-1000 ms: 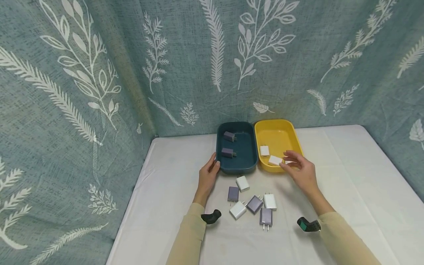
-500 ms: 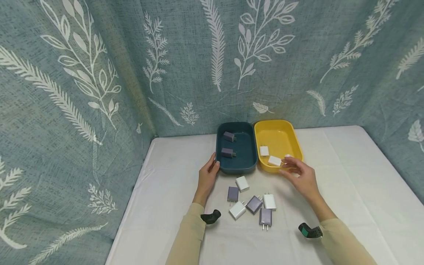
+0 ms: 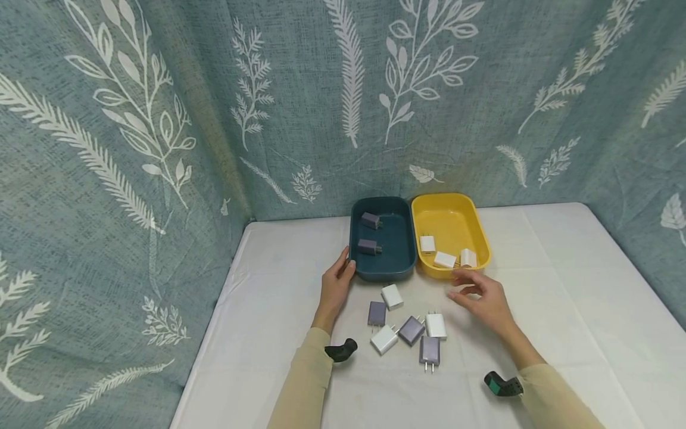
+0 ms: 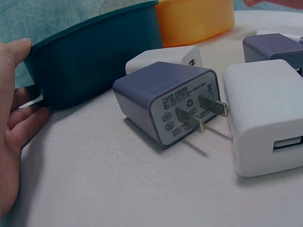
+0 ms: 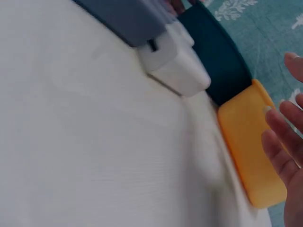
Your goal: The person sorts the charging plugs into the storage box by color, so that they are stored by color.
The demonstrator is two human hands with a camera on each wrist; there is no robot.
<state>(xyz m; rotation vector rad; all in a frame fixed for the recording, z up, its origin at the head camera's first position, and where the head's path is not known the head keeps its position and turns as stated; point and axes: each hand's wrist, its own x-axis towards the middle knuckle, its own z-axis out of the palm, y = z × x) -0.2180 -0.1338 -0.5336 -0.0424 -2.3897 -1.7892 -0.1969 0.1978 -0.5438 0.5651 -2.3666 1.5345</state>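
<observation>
My left hand rests against the left front corner of a dark teal tray. Its thumb is at the rim and its fingers touch the outer wall in the left wrist view. Two purple USB chargers lie inside that tray. Just in front of the yellow tray hovers my right hand, fingers apart and holding nothing. Three white USB chargers lie in the yellow tray, one of them right beyond the right fingertips.
Between my arms several loose chargers lie on the white cloth: white ones and purple ones. The trays stand side by side against a blue-green leaf-patterned curtain. Each wrist carries a black camera.
My right hand has let go of a white charger in the yellow tray and drawn back toward me, out of the tray. My left hand has stayed at the teal tray.
</observation>
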